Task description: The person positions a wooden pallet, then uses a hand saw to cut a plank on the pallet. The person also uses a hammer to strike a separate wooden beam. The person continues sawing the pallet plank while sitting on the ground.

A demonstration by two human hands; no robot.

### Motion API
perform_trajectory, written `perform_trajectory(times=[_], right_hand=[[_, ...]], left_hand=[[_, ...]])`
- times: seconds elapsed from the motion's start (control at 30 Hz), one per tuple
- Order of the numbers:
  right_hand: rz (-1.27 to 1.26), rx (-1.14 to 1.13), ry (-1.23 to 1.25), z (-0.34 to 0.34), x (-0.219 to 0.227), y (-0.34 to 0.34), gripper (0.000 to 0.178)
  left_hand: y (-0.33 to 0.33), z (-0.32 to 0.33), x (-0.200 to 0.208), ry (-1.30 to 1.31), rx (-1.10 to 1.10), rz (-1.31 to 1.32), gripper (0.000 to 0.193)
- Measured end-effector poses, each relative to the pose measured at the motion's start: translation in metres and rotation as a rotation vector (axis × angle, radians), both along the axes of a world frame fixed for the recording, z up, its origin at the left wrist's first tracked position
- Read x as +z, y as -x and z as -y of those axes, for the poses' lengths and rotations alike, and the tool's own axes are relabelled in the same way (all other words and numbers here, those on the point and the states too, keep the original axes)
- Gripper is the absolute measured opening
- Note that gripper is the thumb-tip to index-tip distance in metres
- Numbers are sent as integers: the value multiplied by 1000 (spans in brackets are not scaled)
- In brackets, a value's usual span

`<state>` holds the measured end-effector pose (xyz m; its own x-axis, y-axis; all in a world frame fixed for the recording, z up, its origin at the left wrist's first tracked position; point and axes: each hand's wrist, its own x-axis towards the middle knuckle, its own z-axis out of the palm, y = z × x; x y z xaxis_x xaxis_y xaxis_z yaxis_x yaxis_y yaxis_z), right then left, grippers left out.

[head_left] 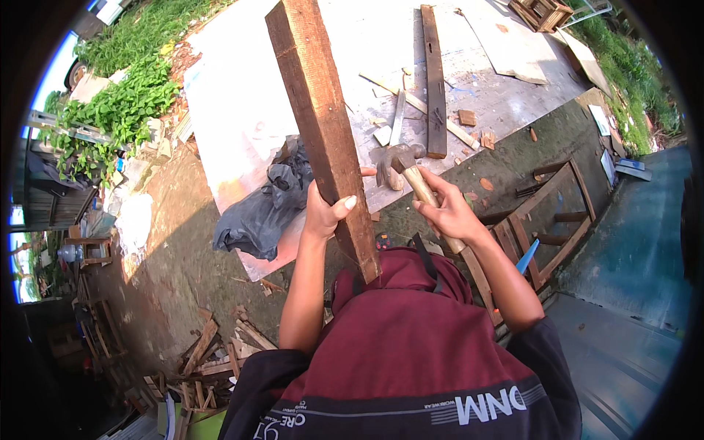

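Wooden beam (323, 125) | hands apart | left hand (320, 213) clamped around it | right hand (449, 210) gripping hammer (419, 184)

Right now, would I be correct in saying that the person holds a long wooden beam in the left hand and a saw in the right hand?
Not quite: the head view shows a hammer, not a saw, in the right hand; the left hand does hold the long wooden beam.

Pale board (227, 81): black bag (268, 202), dark plank (434, 88), wood scraps (467, 117).
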<state>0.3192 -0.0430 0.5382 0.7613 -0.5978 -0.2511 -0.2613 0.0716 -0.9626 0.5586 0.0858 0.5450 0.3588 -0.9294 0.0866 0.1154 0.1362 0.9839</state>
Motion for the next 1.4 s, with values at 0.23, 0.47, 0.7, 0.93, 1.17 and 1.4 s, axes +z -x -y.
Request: perform_trajectory(times=[0.23,0.47,0.7,0.93,1.17,1.4], right_hand=[[-3,-47,459,17,-55,-17,74],[-288,-67,281,23,-151,-66,73],[-293,-179,339,14,-200,-116,73],[-322,-145,331,19,-208,-157,63],[-152,-28,466,20,-231,-105,29],[-233,-431,44,-18,-213,30,19]], left_hand=[[-2,11,-23,27,116,-29,53],[-25,-7,-40,-78,295,-32,41],[-36,-35,-44,-175,514,-39,41],[-35,-55,-43,-220,686,-45,44],[-42,-48,-62,-259,561,98,42],[-23,-12,-53,-352,173,349,49]])
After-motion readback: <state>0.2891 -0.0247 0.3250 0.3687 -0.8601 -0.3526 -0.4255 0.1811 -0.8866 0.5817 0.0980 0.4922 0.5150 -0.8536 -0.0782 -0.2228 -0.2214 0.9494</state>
